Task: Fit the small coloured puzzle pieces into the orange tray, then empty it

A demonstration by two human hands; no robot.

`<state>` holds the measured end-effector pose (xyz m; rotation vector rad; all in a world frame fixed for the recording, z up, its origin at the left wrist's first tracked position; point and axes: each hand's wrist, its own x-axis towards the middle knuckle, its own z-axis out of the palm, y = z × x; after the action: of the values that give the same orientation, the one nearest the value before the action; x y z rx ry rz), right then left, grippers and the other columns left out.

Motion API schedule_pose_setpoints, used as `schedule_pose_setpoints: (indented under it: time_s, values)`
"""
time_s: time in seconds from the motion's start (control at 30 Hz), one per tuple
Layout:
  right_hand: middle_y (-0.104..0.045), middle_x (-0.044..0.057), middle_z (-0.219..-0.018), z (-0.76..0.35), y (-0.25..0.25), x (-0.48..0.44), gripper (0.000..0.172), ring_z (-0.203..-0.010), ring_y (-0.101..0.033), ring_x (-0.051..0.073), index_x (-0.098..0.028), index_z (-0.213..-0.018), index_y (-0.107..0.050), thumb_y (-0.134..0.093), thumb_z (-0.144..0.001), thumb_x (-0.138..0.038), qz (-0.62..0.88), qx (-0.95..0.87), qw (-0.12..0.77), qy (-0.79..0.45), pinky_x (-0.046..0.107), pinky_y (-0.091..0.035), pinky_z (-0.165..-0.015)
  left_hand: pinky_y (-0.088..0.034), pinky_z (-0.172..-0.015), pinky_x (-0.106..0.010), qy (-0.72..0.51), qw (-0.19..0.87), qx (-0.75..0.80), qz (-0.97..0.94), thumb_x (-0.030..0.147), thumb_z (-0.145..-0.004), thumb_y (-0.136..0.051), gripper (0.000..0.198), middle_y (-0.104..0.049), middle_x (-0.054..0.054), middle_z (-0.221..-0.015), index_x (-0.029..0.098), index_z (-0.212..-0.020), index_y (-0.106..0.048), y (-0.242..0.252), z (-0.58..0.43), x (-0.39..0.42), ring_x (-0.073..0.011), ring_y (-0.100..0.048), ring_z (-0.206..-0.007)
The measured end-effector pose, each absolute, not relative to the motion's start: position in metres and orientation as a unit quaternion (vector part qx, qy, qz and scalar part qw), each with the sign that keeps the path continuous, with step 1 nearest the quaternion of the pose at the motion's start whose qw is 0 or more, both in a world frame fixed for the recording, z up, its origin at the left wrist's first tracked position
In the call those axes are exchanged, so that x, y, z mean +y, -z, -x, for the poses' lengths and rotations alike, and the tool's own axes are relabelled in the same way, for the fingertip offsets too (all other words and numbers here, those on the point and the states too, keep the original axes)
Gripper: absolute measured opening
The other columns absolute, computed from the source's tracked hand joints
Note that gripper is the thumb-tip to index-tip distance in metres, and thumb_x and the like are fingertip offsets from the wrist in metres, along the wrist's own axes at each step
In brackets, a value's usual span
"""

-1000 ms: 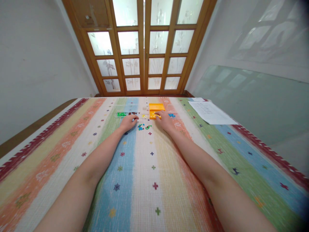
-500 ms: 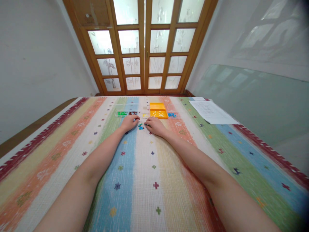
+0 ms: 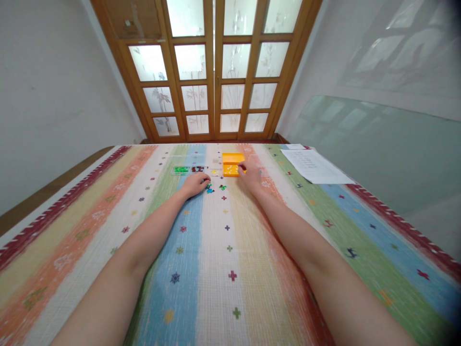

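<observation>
Both my arms reach far out over a striped, many-coloured cloth (image 3: 216, 269). My left hand (image 3: 195, 184) rests on the cloth with its fingers curled, right beside a small scatter of blue and green pieces (image 3: 212, 188). My right hand (image 3: 249, 174) is at the right edge of an orange tray (image 3: 230, 159) that holds small pieces; its fingers are pinched together at the tray, and what they hold is too small to see. A green heap (image 3: 181, 169) and a dark red heap (image 3: 198, 168) lie just beyond my left hand.
A sheet of paper (image 3: 312, 166) lies at the far right of the cloth. A glass panel (image 3: 382, 144) leans along the right wall. Wooden doors with frosted panes (image 3: 216, 72) stand behind the table's far edge.
My right hand moved from the loose pieces in the middle back up and to the right, to the orange tray. My left hand stayed in place.
</observation>
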<state>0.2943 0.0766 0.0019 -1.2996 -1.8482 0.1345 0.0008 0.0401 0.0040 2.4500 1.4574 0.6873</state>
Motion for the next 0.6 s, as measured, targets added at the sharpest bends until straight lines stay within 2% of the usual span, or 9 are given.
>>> schedule_pose_setpoints:
  time_s: [0.17, 0.3, 0.5, 0.6]
  values:
    - [-0.072, 0.011, -0.098, -0.333, 0.004, 0.094, 0.023, -0.093, -0.062, 0.027, -0.020, -0.099, -0.070, -0.048, -0.093, -0.020, 0.580, -0.671, 0.462, -0.006, 0.040, -0.047, -0.089, -0.051, -0.096, -0.036, -0.213, 0.096, 0.464, -0.855, 0.027, -0.096, -0.057, 0.023, -0.075, -0.007, -0.107, 0.024, -0.102, -0.079, -0.002, 0.001, 0.044, -0.0240, -0.067, -0.104]
    - [-0.070, 0.011, -0.093, -0.341, 0.010, 0.098, 0.025, -0.087, -0.061, 0.027, -0.019, -0.105, -0.070, -0.050, -0.091, -0.024, 0.623, -0.635, 0.456, -0.010, 0.038, -0.047, -0.083, -0.051, -0.094, -0.034, -0.213, 0.098, 0.430, -0.872, 0.020, -0.094, -0.059, 0.020, -0.073, -0.006, -0.105, 0.022, -0.099, -0.078, 0.002, 0.006, 0.050, -0.0212, -0.067, -0.101]
    - [-0.072, 0.013, -0.108, -0.317, 0.008, 0.090, 0.026, -0.099, -0.063, 0.028, -0.019, -0.106, -0.071, -0.048, -0.093, -0.020, 0.553, -0.699, 0.453, -0.018, 0.042, -0.048, -0.092, -0.051, -0.088, -0.031, -0.214, 0.121, 0.417, -0.875, 0.019, -0.092, -0.063, 0.017, -0.071, -0.006, -0.104, 0.021, -0.101, -0.078, 0.002, 0.009, 0.050, -0.0190, -0.065, -0.095]
    - [-0.073, 0.013, -0.106, -0.296, 0.002, 0.077, 0.024, -0.099, -0.064, 0.027, -0.018, -0.107, -0.072, -0.053, -0.093, -0.019, 0.504, -0.757, 0.414, -0.039, 0.040, -0.048, -0.091, -0.051, -0.087, -0.031, -0.216, 0.128, 0.420, -0.872, 0.020, -0.092, -0.063, 0.017, -0.071, -0.006, -0.103, 0.021, -0.100, -0.078, 0.002, 0.009, 0.050, -0.0187, -0.065, -0.093]
